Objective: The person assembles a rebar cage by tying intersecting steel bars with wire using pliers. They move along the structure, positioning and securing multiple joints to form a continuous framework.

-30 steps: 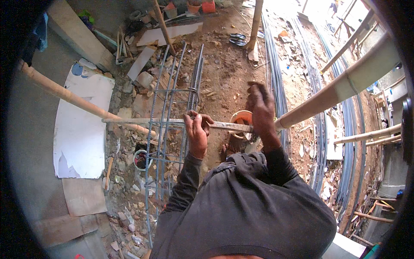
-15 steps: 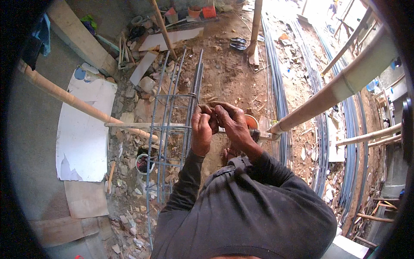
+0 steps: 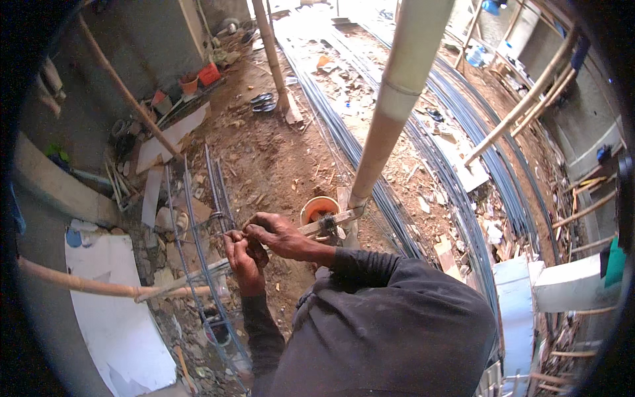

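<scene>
My left hand [image 3: 244, 263] is closed, its fingertips drawn up against the fingers of my right hand [image 3: 279, 237]. Both hands pinch together beside a steel rebar cage [image 3: 194, 231], near its right-hand bars. Whatever lies between the fingers is too small or hidden to make out. Behind my right hand, a wooden bar [image 3: 344, 217] reaches a thick bamboo post, with a dark bundle [image 3: 327, 225] around or on it. An orange bucket [image 3: 319, 204] stands just beyond that bar.
The bamboo post [image 3: 395, 99] slants up close on my right. Long bundles of steel rods [image 3: 354, 149] lie on the ground to the right. A bamboo pole [image 3: 86, 284] crosses at left over a white board [image 3: 119, 324]. Sandals [image 3: 263, 102] lie ahead, and rubble litters the ground.
My view has turned to the right, so the cage and hands appear further left. Both hands stay together with fingers pinched, still beside the rebar cage.
</scene>
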A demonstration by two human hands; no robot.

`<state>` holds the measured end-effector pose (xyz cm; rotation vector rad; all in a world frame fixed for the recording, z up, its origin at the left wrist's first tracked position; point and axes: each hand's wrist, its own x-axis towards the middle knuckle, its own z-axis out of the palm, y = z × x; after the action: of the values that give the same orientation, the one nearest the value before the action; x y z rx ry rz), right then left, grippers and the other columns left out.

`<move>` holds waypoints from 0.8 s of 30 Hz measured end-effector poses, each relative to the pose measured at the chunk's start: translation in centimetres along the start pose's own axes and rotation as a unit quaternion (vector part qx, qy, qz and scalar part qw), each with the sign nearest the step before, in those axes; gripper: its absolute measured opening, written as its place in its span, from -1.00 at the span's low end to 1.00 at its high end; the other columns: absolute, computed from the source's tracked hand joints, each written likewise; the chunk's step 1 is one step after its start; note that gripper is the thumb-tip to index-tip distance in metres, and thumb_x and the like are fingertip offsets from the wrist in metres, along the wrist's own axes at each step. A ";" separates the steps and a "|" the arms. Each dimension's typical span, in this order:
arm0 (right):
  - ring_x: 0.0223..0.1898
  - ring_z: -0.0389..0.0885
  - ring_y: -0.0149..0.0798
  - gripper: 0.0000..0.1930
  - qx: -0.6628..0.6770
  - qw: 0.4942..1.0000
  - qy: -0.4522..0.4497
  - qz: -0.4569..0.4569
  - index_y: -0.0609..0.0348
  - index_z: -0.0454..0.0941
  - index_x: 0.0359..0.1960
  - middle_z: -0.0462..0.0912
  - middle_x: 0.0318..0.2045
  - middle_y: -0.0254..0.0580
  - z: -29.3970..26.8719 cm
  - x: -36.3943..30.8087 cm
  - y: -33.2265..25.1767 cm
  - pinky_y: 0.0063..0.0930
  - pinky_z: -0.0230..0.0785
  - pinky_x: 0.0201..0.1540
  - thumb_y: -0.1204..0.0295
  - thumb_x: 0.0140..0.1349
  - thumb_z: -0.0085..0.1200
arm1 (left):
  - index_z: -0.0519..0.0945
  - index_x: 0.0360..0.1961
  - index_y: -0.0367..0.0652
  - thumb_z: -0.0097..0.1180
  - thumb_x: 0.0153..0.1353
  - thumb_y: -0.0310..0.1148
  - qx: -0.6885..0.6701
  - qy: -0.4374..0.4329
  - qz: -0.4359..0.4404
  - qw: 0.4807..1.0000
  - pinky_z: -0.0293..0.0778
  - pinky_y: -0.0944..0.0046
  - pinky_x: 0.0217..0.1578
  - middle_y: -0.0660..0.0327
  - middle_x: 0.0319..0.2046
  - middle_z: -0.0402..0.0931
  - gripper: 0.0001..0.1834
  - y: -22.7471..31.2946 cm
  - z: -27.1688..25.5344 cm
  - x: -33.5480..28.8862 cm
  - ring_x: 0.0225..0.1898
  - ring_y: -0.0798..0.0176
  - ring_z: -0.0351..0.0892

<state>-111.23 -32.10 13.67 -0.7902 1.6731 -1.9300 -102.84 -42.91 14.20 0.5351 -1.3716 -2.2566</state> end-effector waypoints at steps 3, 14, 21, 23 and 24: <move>-0.24 0.67 -0.25 -0.70 -0.037 0.998 0.058 0.001 0.31 0.59 -0.06 0.67 -0.28 -0.08 -0.3 -0.4 -0.2 -0.27 0.54 -0.15 0.25 0.58 0.06 | 0.38 -0.11 -0.02 -0.04 0.49 -0.35 0.010 -0.002 0.013 1.000 0.45 0.36 -0.43 0.34 -0.36 0.46 -0.95 -1.4 0.1 0.2 -0.42 0.43 0.49; -0.12 0.67 -0.30 -0.65 0.012 0.985 0.172 -0.018 0.32 0.46 0.04 0.61 -0.17 -0.10 -1.6 -0.8 -0.5 -0.34 0.53 -0.03 0.19 0.65 -0.10 | 0.64 -0.08 -0.19 0.28 0.49 -0.30 0.185 -0.015 0.086 0.979 0.34 0.46 -0.44 0.38 -0.34 0.63 -0.81 -3.9 1.3 -1.1 -0.45 0.53 0.45; -0.13 0.59 -0.38 -0.66 -0.002 0.982 0.187 0.001 0.29 0.46 0.04 0.57 -0.21 -0.24 -2.4 -1.3 0.4 -0.41 0.49 -0.02 0.19 0.66 -0.08 | 0.63 0.04 -0.37 0.17 0.51 -0.47 0.169 -0.099 0.020 0.980 0.69 0.31 -0.31 0.17 -0.21 0.68 -0.80 -4.6 0.3 -3.3 -0.30 0.38 0.69; -0.20 0.59 -0.39 -0.66 0.016 0.980 0.196 0.017 0.28 0.47 0.05 0.57 -0.25 -0.28 -2.2 -1.2 0.9 -0.42 0.50 -0.10 0.19 0.65 -0.06 | 0.62 0.04 -0.32 0.16 0.52 -0.46 0.111 -0.049 0.012 0.993 0.78 0.22 -0.34 0.15 -0.22 0.66 -0.82 -4.9 0.0 -3.4 -0.31 0.27 0.75; -0.23 0.60 -0.37 -0.66 0.023 0.980 0.196 0.019 0.27 0.48 0.05 0.60 -0.26 -0.25 -2.1 -1.2 1.1 -0.38 0.51 -0.14 0.18 0.64 -0.05 | 0.61 0.05 -0.30 0.16 0.52 -0.45 0.079 -0.023 0.007 0.997 0.78 0.21 -0.36 0.15 -0.23 0.66 -0.82 -5.0 -0.2 -3.4 -0.31 0.25 0.76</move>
<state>-111.81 -29.90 12.19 -0.3698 1.8360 -2.1943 -100.73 -39.16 9.98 0.5260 -1.5817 -2.1749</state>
